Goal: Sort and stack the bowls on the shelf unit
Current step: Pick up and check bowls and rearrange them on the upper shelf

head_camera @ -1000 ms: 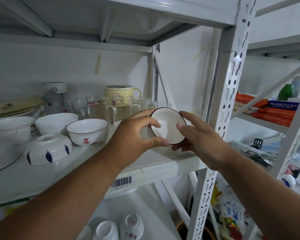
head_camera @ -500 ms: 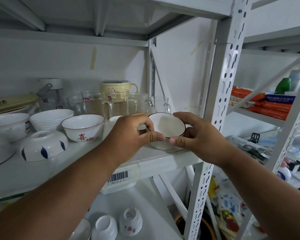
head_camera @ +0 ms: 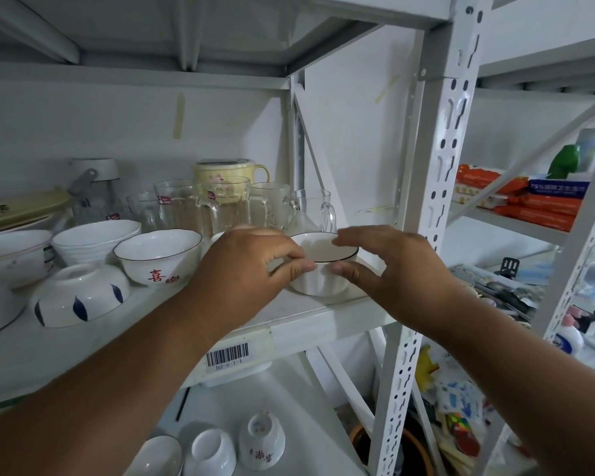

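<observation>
A small white ribbed bowl (head_camera: 318, 283) with a dark rim stands upright on the shelf board (head_camera: 145, 324), near its front right corner. My left hand (head_camera: 244, 266) grips the bowl's left side, thumb on its wall and fingers curled behind it. My right hand (head_camera: 392, 269) is at the bowl's right side: its thumb touches the wall and its fingers stretch out straight just above the rim. To the left stand a bowl with red characters (head_camera: 158, 257), an upturned bowl with blue leaves (head_camera: 79, 295), a wavy white bowl (head_camera: 95, 237) and a larger white bowl (head_camera: 12, 255).
Glass mugs (head_camera: 220, 204) and a yellow lidded mug (head_camera: 227, 171) crowd the shelf just behind the small bowl. The perforated upright post (head_camera: 426, 235) stands close on the right. Small upturned cups (head_camera: 261, 441) sit on the shelf below. A neighbouring rack holds packets (head_camera: 529, 204).
The small bowl went from tilted in mid-air, held by both hands, down onto the shelf board upright. My right hand's fingers have straightened above the rim.
</observation>
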